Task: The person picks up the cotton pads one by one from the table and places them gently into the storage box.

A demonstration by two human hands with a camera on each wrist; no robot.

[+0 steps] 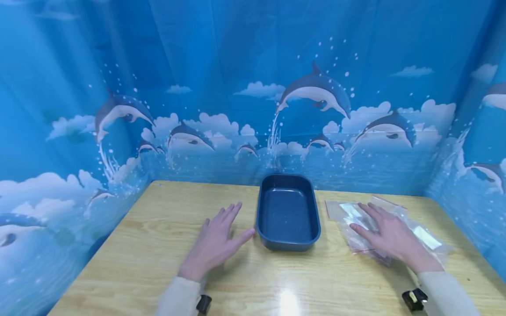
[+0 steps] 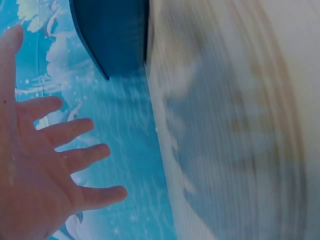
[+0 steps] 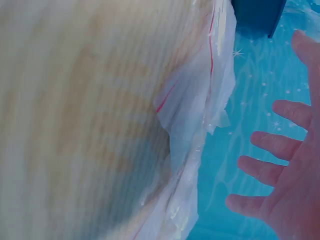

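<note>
My left hand hovers over the wooden table with fingers spread, its thumb tip close to the left side of a dark blue rectangular tray. In the left wrist view the palm faces the table and nothing is in it. Over at the right, my right hand is held above a loose pile of clear zip-lock plastic bags with red seal lines. In the right wrist view, a gap shows between its straight fingers and the bags. The hand hides part of the pile.
The light wooden table meets a blue dolphin-print curtain along its back edge. The curtain also hangs at the left and right sides. The tray stands near the back edge, between the hands.
</note>
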